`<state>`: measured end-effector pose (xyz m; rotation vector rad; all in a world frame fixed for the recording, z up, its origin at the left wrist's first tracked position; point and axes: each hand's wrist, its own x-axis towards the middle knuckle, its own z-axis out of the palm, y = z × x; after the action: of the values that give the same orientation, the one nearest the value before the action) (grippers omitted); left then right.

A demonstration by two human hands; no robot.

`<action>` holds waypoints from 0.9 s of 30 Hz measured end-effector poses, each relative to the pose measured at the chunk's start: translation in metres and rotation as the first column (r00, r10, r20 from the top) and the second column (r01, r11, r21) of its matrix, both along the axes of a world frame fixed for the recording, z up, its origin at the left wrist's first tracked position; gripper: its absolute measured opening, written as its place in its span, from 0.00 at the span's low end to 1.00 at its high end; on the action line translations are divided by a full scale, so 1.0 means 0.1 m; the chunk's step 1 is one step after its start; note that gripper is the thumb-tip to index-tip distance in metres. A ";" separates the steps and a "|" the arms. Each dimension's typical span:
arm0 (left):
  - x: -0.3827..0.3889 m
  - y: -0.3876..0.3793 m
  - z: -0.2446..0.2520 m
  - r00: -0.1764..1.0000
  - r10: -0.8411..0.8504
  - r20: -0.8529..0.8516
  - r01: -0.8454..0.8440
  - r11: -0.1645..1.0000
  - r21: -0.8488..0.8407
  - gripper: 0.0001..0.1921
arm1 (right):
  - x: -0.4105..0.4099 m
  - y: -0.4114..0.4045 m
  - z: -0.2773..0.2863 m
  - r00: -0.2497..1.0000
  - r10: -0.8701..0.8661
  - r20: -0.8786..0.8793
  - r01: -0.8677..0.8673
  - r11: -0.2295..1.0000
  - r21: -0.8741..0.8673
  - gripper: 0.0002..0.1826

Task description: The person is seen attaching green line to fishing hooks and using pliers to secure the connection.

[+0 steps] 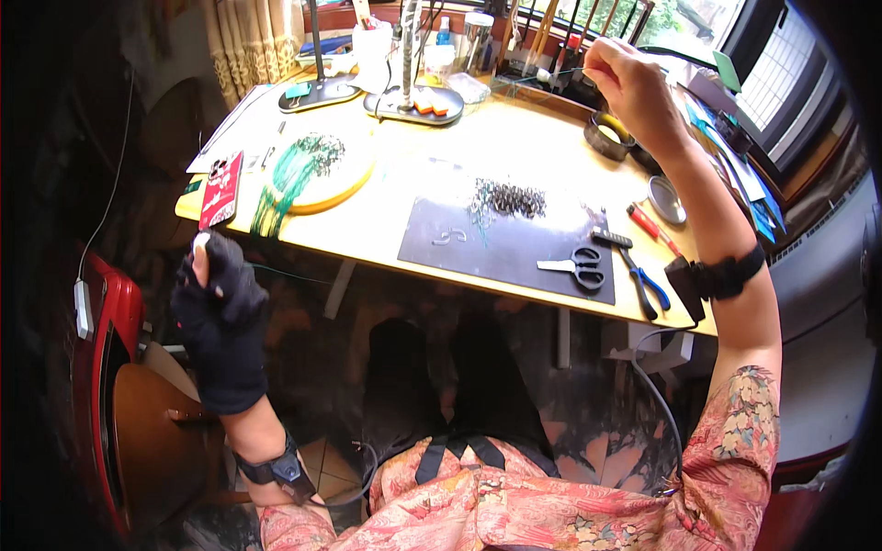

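My right hand [623,86] is raised over the far right of the table, its fingertips pinching a fine green thread [568,71] that trails leftward. My left hand [220,303], in a black fingerless glove, is closed below the table's left front edge. A thin green strand [286,273] runs from it to the right; its fingertips are partly hidden. Beyond that hand lies a round hoop [331,201] with pale cloth, bearing green threads [296,169] and a patch of dark beads [324,151]. Loose dark beads [513,198] are heaped on a dark mat [441,251].
Black-handled scissors [586,268], blue-handled pliers [646,282] and a red-handled tool [644,222] lie at right. A tape roll [608,136] sits behind them. A red phone [222,189] lies near the left edge. Lamp bases [413,105] and a wooden rack [551,86] stand at the back.
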<state>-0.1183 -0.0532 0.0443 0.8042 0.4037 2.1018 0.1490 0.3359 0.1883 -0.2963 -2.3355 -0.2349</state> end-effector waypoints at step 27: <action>0.67 0.99 -0.21 0.712 -0.409 -0.571 -0.193 0.668 -0.718 0.09 | -1.62 2.39 -1.15 0.917 -0.144 0.371 0.175 0.983 -0.050 0.03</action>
<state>-0.0514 0.0459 0.0230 1.0381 1.4829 1.1911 -0.0126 0.5752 0.0732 -0.5239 -2.6981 -0.2951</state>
